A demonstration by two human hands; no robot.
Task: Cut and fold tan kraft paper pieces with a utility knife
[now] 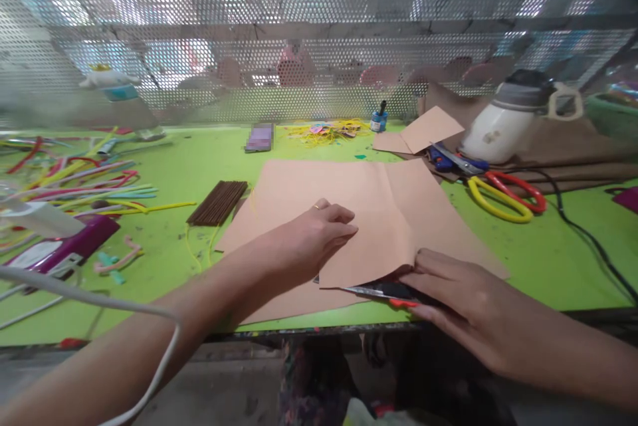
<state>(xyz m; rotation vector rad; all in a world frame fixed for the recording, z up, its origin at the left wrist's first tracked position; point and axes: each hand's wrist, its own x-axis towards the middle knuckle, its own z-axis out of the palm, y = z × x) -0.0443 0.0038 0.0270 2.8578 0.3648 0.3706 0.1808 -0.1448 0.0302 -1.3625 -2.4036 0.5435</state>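
A large tan sheet point(319, 193), of paper or thin leather, lies on the green table with a crease on its right side. My left hand point(326, 233) rests on the sheet, fingers slightly bent and holding nothing. At the sheet's lifted near edge, my right hand point(463, 290) closes around a bladed tool that looks like scissors point(383, 294), with red and black parts. Its pointed metal blade faces left beneath the edge; my fingers and the sheet hide much of the tool. Another layer of tan material point(294, 303) shows underneath.
Large red-and-yellow-handled scissors point(503, 197) and a white jug point(498, 120) stand right. A brown bundle of thin strips point(218, 203) lies left, near many colourful strips point(90, 180). A white cable point(164, 313) crosses in front of my left forearm.
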